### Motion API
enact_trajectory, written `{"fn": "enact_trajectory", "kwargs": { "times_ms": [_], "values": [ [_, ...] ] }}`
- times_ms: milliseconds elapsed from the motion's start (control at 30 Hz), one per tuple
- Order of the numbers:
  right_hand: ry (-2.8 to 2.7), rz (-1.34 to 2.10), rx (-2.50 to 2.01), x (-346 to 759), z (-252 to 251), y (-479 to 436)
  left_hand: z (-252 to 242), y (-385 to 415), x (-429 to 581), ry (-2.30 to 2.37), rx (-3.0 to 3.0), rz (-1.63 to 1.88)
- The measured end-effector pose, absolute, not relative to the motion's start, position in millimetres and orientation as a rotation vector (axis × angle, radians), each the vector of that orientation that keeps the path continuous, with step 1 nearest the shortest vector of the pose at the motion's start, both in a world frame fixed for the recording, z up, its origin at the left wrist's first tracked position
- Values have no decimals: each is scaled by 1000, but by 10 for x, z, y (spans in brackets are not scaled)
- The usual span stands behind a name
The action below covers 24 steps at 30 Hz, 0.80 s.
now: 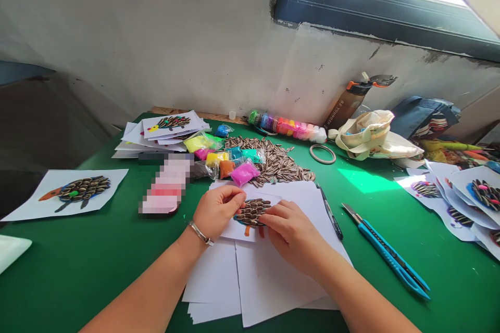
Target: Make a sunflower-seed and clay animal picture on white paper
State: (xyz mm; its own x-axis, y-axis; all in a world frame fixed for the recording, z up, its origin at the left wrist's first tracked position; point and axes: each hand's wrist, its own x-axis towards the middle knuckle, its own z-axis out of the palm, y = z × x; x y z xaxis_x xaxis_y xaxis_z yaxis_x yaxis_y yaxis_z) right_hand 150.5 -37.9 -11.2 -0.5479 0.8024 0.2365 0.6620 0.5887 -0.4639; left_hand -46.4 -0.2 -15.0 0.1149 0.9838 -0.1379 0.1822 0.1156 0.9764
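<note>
A small white card with a seed-covered figure point(253, 212) lies on white sheets point(269, 281) in front of me. The figure has rows of striped seeds, a blue edge and two orange legs. At its left end is my left hand point(219, 212), thumb and forefinger pinched together; what they hold, if anything, is too small to name. My right hand point(288, 229) rests over the figure's right side with fingers bent, and its fingertips touch the seeds. What lies beneath those fingers is hidden.
Loose striped seeds point(273, 158) and clay packets point(244, 171) lie behind the sheets. A blue cutter point(390, 255) with its blade out and a black pen point(331, 213) are at right. Finished cards point(88, 192) lie left; a bottle point(346, 104) stands behind.
</note>
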Motion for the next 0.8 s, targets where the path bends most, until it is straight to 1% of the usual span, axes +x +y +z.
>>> {"fn": "enact_trajectory", "kwargs": {
  "times_ms": [233,500,800],
  "values": [
    [-2379,520,-1142,1493,-109,-390,-139,-3,-454,1301,1284,925],
    [-2327,399,-1244,1425,-224,-366,-122,-12,-442,1313,1292,896],
    [-2293,318,-1251,1348,-308,-338,-127,-15,-444,1325,1351,867]
  ]
}}
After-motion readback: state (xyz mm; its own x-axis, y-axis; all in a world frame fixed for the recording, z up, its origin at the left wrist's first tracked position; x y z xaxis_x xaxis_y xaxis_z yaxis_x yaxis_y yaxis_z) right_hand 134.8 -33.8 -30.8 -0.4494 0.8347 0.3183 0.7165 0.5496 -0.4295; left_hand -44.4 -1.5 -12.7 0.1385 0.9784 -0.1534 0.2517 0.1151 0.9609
